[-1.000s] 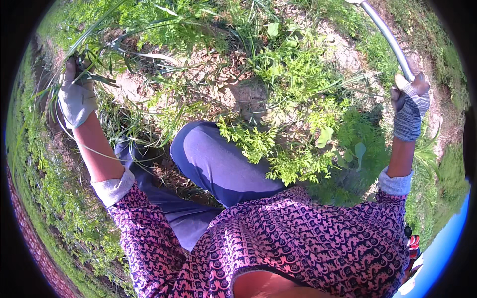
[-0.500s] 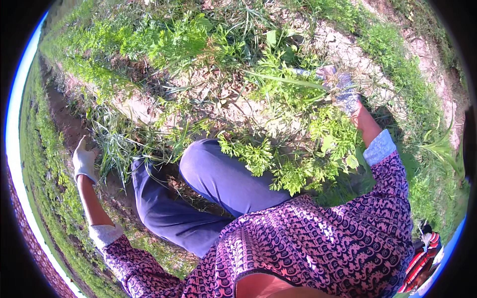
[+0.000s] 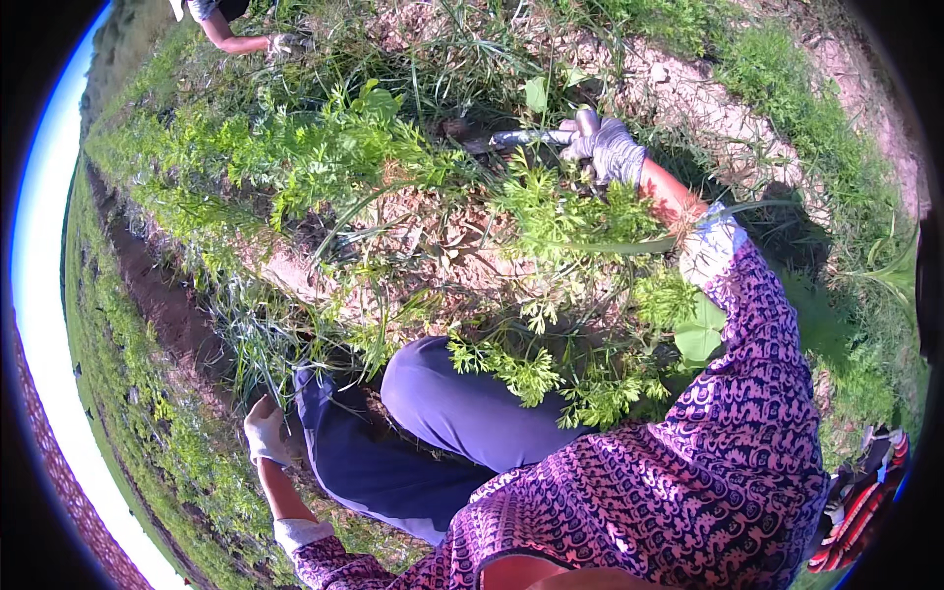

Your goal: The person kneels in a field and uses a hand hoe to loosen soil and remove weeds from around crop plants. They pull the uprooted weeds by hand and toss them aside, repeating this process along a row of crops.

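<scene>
Gloved right hand (image 3: 604,149) grips a silvery handle (image 3: 531,138) pointing left toward leafy plants (image 3: 339,143); left hand (image 3: 265,433), well apart: grip unclear.

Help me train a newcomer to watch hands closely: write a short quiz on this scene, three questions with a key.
1. Which of the wearer's hands grips the silvery rod?
2. True or false: the left hand is gloved.
3. Where in the picture does another person's gloved hand show? a) upper left b) lower left c) upper right

Key:
1. The right hand
2. True
3. a
</scene>
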Demonstrator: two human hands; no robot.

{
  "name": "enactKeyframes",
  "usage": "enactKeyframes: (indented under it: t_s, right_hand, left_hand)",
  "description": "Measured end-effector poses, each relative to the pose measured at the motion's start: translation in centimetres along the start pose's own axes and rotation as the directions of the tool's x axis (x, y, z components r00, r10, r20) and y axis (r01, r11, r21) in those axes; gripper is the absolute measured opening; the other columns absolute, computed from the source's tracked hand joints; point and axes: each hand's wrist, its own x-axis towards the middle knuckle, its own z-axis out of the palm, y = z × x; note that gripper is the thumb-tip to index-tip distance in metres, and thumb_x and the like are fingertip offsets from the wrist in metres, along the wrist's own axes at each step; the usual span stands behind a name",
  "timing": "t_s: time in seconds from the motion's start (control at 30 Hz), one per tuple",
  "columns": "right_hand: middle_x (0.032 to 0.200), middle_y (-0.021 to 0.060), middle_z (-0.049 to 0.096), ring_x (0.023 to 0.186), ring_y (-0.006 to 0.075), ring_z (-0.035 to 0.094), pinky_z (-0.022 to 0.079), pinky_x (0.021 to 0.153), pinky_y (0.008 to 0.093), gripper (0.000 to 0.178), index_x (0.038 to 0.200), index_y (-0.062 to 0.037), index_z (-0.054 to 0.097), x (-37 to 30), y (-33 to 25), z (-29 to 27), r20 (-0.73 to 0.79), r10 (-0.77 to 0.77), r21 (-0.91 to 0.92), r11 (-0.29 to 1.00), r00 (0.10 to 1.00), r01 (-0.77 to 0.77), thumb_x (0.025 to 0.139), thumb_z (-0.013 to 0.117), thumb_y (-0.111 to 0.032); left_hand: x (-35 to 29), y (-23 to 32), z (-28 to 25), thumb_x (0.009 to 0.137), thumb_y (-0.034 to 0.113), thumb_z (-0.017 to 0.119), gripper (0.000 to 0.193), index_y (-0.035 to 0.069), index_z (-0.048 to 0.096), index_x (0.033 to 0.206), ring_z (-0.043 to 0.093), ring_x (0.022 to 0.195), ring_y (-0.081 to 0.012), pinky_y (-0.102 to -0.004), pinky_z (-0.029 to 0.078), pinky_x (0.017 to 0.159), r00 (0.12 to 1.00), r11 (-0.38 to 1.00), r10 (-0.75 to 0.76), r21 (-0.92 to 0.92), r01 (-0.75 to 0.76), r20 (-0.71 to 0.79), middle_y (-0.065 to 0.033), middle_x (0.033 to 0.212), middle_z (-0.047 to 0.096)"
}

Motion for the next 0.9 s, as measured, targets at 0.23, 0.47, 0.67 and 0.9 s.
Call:
enactKeyframes:
  t_s: [0.23, 0.47, 0.67, 0.9]
  right_hand:
    - [0.070, 0.0075, 0.060, 0.054, 0.0167, 0.058, 0.046, 0.046, 0.0329, 0.033, 0.097, -0.0027, 0.060, 0.0, -4.7, 3.6, -0.103, 0.128, -0.227, 0.963, 0.986, -0.148, 0.070, 0.078, -0.009]
    - [0.074, 0.0053, 0.065, 0.052, 0.0176, 0.060, 0.046, 0.046, 0.0349, 0.060, 0.110, -0.0087, 0.062, 10.4, -3.1, 8.7, -0.234, 0.360, 0.019, 0.931, 0.903, -0.365, 0.059, 0.089, -0.028]
    - [0.073, 0.0081, 0.063, 0.041, 0.0103, 0.047, 0.040, 0.033, 0.0255, 0.029, 0.102, -0.0049, 0.063, 2.2, -6.3, -1.7, -0.184, 0.258, 0.277, 0.939, 0.949, -0.201, 0.075, 0.070, -0.001]
    - [0.060, 0.0082, 0.056, 0.037, 0.0138, 0.048, 0.037, 0.033, 0.0293, 0.043, 0.109, -0.0056, 0.063, -15.3, -6.9, -14.6, -0.379, 0.235, -0.160, 0.936, 0.895, -0.313, 0.068, 0.075, -0.003]
  left_hand:
    - [-4.7, -5.2, 0.4, 0.082, -0.002, 0.061, 0.033, -0.008, 0.059, 0.114, 0.062, 0.078, -0.0157, -0.0263, 0.050, 0.070, 0.969, 0.929, -0.226, -0.321, 0.184, -0.100, -0.0108, 0.097, 0.066]
    - [-1.1, 1.9, 8.3, 0.075, 0.001, 0.066, 0.040, -0.003, 0.062, 0.114, 0.060, 0.072, -0.0126, -0.0255, 0.049, 0.067, 0.985, 0.951, 0.174, 0.260, -0.166, -0.007, -0.0108, 0.093, 0.069]
    - [-8.1, 24.4, 14.1, 0.080, -0.002, 0.064, 0.039, -0.001, 0.060, 0.118, 0.060, 0.093, -0.0135, -0.0266, 0.048, 0.084, 0.889, 0.930, 0.358, -0.193, -0.312, 0.285, -0.0085, 0.103, 0.066]
    - [-13.4, 40.8, 27.0, 0.052, 0.007, 0.086, 0.105, 0.007, 0.032, 0.142, 0.043, 0.128, -0.0294, -0.0357, 0.038, 0.106, 0.147, 0.244, 0.946, -0.332, -0.911, 0.290, -0.0159, 0.140, 0.042]
